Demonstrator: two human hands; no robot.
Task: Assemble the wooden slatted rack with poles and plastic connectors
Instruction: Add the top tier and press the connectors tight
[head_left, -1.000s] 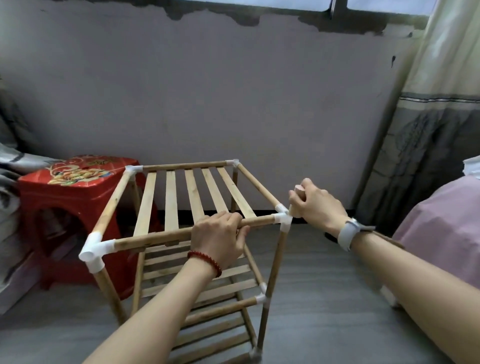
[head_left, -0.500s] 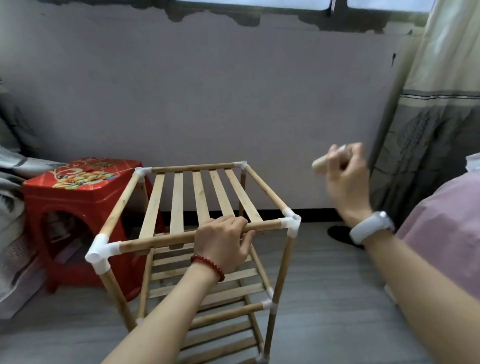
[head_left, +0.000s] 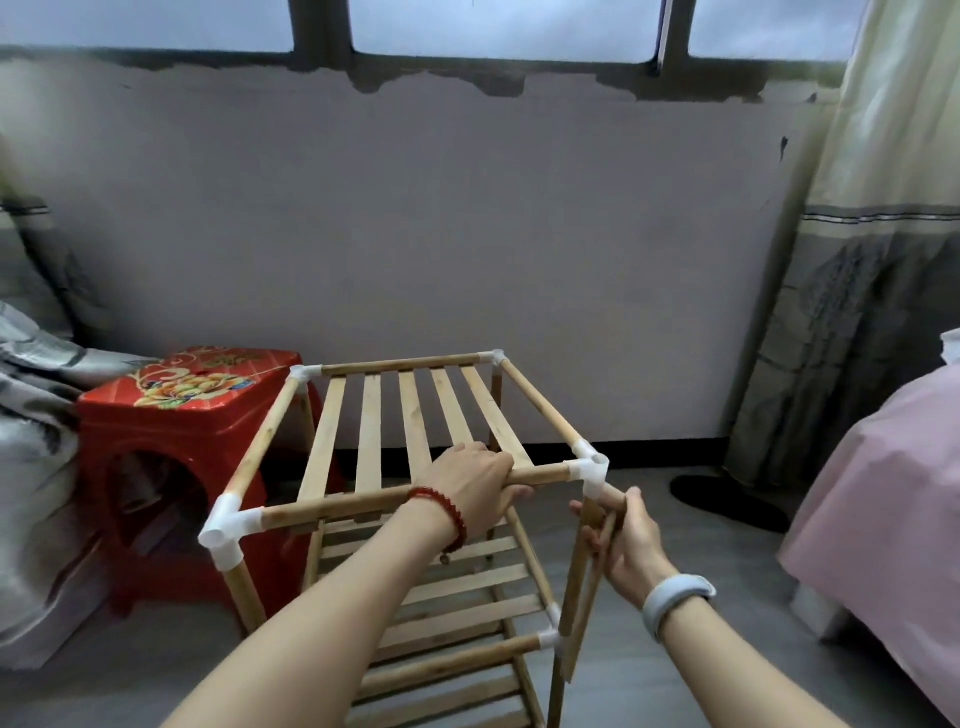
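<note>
Now L hand curled over rack front rail; R hand grips loose pole beside corner leg.

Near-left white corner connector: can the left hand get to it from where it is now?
Probably yes. The left hand grips the front rail, and the near-left connector sits at that rail's end with nothing visible between them; it would have to let go first.

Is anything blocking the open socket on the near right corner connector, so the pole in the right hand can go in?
Nothing visible does. The corner connector shows an open top socket; the left hand grips the front rail beside it, clear of it. The right hand holds the loose pole below it.
</note>
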